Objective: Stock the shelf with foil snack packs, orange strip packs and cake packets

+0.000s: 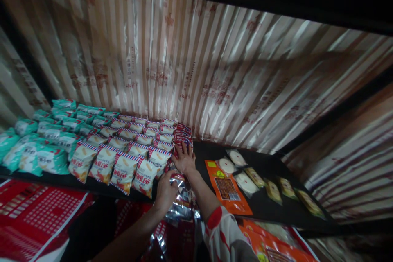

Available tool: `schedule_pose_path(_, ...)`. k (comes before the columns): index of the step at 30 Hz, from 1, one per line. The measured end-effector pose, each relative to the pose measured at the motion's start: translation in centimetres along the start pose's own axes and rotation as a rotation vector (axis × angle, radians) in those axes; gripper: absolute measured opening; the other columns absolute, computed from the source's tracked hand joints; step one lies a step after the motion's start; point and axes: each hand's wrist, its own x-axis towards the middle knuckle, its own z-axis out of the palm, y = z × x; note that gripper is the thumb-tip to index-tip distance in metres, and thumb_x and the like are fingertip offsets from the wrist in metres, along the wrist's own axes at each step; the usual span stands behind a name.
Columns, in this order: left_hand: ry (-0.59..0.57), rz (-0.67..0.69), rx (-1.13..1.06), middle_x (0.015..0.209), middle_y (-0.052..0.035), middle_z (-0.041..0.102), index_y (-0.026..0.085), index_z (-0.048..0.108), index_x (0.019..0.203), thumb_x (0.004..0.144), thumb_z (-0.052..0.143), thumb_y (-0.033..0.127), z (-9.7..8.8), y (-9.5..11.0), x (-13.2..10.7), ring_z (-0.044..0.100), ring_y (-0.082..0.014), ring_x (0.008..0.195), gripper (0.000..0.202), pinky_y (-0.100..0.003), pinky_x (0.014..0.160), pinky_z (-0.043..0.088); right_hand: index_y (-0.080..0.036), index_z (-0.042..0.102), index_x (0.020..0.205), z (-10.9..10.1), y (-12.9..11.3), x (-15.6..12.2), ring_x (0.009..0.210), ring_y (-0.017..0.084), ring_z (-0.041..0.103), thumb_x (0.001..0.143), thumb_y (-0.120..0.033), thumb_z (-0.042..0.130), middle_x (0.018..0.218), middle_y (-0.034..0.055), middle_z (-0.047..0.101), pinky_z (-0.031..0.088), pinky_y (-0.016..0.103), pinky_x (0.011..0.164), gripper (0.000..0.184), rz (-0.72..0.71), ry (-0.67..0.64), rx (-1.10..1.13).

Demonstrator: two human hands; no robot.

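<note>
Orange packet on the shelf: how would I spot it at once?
Find the black shelf, then the right hand. Right of that arm lies a flat orange packet with a brown panel, larger than the white packs and yellow packs beside it.

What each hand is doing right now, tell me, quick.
Left hand: curled at the silver packet; whether it grips cannot be told.
Right hand: open, fingers spread over the row of red packets.

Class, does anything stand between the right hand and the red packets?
Nothing visible does: the right hand lies spread over the red packets. The left hand, at the silver packet nearer the camera, is not between them.
</note>
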Motion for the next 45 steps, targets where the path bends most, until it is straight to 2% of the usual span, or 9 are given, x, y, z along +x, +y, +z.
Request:
schedule_pose_path(7,0.041,0.050,0.082,0.104,-0.0069,0.061,0.016,0.060,0.107,0.072,0.048,0.009,0.0,0.0,-0.2,0.053,-0.0178,0.104,0.037,-0.027,0.095,0.037,-0.036,0.018,0.140,0.3,0.0,-0.1,0.137,0.027,-0.003,0.084,-0.058,0.029,0.151,-0.0030,0.005,0.011,0.050,0.104,0.061,0.002,-0.005,-0.043)
schedule_pose_path(13,0.012,0.067,0.102,0.100,-0.0071,0.059,0.016,0.061,0.105,0.074,0.048,0.010,-0.3,-0.2,-0.1,0.054,-0.0173,0.099,0.034,-0.027,0.092,0.039,-0.036,0.020,0.139,0.9,-0.2,0.1,0.137,0.029,-0.004,0.084,-0.058,0.029,0.151,-0.0033,0.005,0.011,0.051,0.104,0.060,-0.003,0.015,-0.033)
schedule_pose_path(19,0.011,0.034,0.126,0.103,-0.0068,0.058,0.017,0.060,0.106,0.073,0.049,0.010,-0.4,0.1,-0.2,0.054,-0.0169,0.099,0.036,-0.026,0.091,0.039,-0.037,0.019,0.139,-0.1,-0.4,-0.2,0.137,0.028,-0.003,0.084,-0.060,0.025,0.151,-0.0027,0.004,0.007,0.053,0.104,0.060,-0.009,0.004,-0.065)
schedule_pose_path(24,0.031,0.096,0.181,0.107,-0.0083,0.056,0.016,0.057,0.111,0.074,0.049,0.011,-0.4,0.4,-0.9,0.052,-0.0185,0.103,0.038,-0.027,0.094,0.037,-0.038,0.018,0.139,-0.9,-0.4,-0.3,0.137,0.028,-0.001,0.084,-0.063,0.022,0.151,-0.0014,0.005,0.005,0.054,0.104,0.060,-0.009,0.017,-0.077)
schedule_pose_path(30,0.014,0.123,0.254,0.112,-0.0094,0.053,0.015,0.055,0.114,0.077,0.045,0.011,-0.6,0.7,-1.5,0.051,-0.0176,0.105,0.038,-0.025,0.093,0.037,-0.038,0.016,0.139,-1.0,-0.3,-0.4,0.137,0.027,-0.004,0.084,-0.063,0.023,0.151,0.0004,0.006,0.003,0.054,0.104,0.061,-0.029,0.055,-0.066)
schedule_pose_path(35,0.034,0.132,0.402,0.120,-0.0076,0.049,0.021,0.054,0.117,0.078,0.045,0.015,-1.2,1.3,-2.2,0.050,-0.0193,0.107,0.041,-0.026,0.088,0.040,-0.038,0.020,0.138,-1.1,-0.4,-0.6,0.137,0.027,-0.005,0.084,-0.064,0.022,0.151,0.0010,0.007,0.003,0.054,0.104,0.060,-0.021,0.076,-0.040)
schedule_pose_path(41,0.092,0.192,0.515,0.121,-0.0075,0.050,0.021,0.057,0.116,0.077,0.046,0.013,-1.5,1.4,-2.9,0.042,-0.0231,0.114,0.041,-0.032,0.095,0.037,-0.037,0.023,0.138,-1.4,-0.6,-1.2,0.137,0.024,-0.004,0.086,-0.060,0.022,0.151,0.0004,0.010,0.004,0.052,0.105,0.056,-0.015,0.093,-0.064)
schedule_pose_path(45,0.129,0.242,0.508,0.122,-0.0082,0.050,0.019,0.058,0.113,0.075,0.048,0.012,-1.4,1.4,-3.6,0.042,-0.0241,0.114,0.040,-0.034,0.095,0.039,-0.034,0.031,0.136,-1.1,-0.3,-1.8,0.137,0.025,0.002,0.088,-0.053,0.029,0.149,0.0032,0.019,0.008,0.052,0.105,0.052,-0.065,0.213,-0.004)
